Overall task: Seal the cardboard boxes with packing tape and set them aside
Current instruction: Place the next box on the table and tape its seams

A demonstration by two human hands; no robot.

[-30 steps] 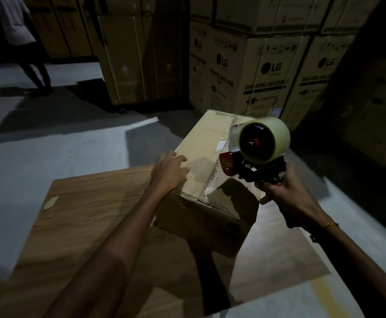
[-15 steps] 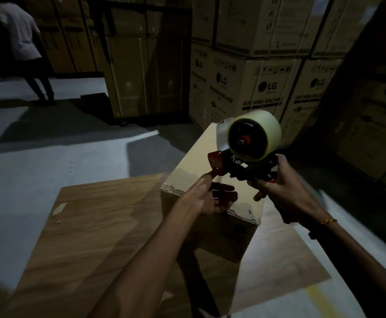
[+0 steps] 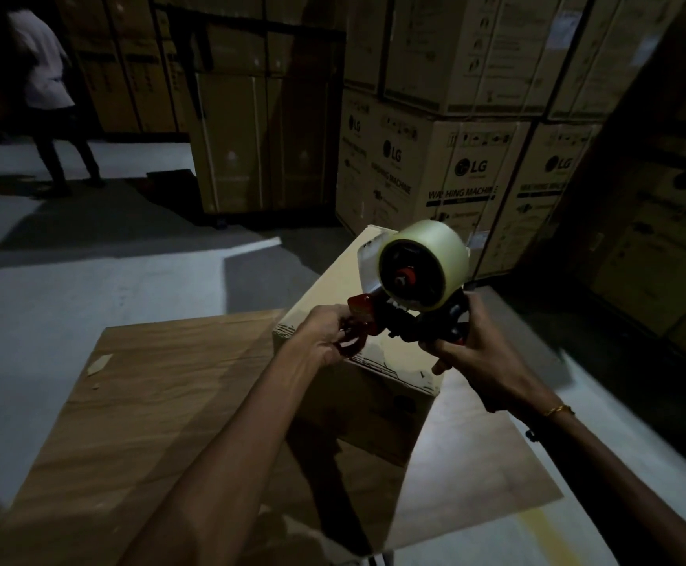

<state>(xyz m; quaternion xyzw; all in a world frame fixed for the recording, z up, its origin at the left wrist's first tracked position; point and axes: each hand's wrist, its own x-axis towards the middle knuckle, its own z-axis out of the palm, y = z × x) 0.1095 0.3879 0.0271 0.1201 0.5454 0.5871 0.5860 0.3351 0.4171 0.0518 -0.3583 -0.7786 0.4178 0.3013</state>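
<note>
**boxguy:** so where's the tape gun at in this shot?

**me:** My right hand [image 3: 482, 353] is wrapped around the handle of the tape dispenser [image 3: 410, 296], holding it up over the near end of the cardboard box [image 3: 333, 288]. The roll of clear tape [image 3: 425, 265] faces me, red hub in the middle.

**boxguy:** and the left?

**me:** My left hand [image 3: 325, 335] is at the red front end of the dispenser, fingers curled in around the bit by the blade. Too dark to say if I've got the tape end pinched or just the red part.

**boxguy:** box is on what?

**me:** It sits on a wood-grain table [image 3: 137, 402], at the far right part, flaps closed. There's a little scrap of tape [image 3: 99, 363] stuck on the tabletop off to the left.

**boxguy:** background looks packed

**me:** Yeah, stacks of LG washing machine cartons [image 3: 455, 169] right behind the box, and another person [image 3: 47, 96] standing way off at the far left.
</note>
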